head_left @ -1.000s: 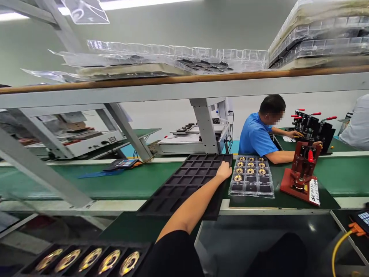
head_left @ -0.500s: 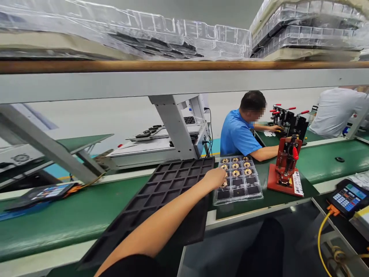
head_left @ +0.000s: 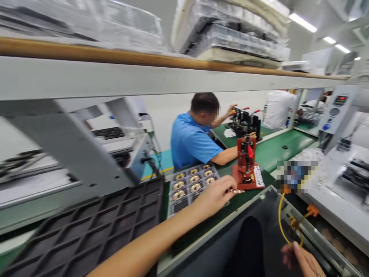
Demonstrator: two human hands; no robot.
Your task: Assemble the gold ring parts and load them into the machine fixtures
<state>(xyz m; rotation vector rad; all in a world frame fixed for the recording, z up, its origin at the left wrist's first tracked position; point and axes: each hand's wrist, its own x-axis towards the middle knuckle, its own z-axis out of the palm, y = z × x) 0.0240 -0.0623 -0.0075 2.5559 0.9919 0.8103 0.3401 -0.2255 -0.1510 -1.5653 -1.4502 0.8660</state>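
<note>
My left hand is closed, pinching a small gold-coloured ring-shaped part between thumb and fingers. It is above the front right of a clear plastic tray, whose pockets hold several round gold parts. Just beyond the fingers stands a red toggle-clamp fixture with a red handle and a white label on its base. My right hand, somewhat blurred, is low at the right edge of the bench, near a yellow cable. Its fingers look apart, with nothing visible in them.
A black compartment tray lies at left. Across the bench a co-worker in a blue shirt handles black clamp fixtures. A shelf beam with stacked plastic trays crosses overhead. Right of me stands a white machine.
My view has turned right. My left hand has lifted away from the clear tray with a gold part and moved toward the red fixture. My right hand has come into view.
</note>
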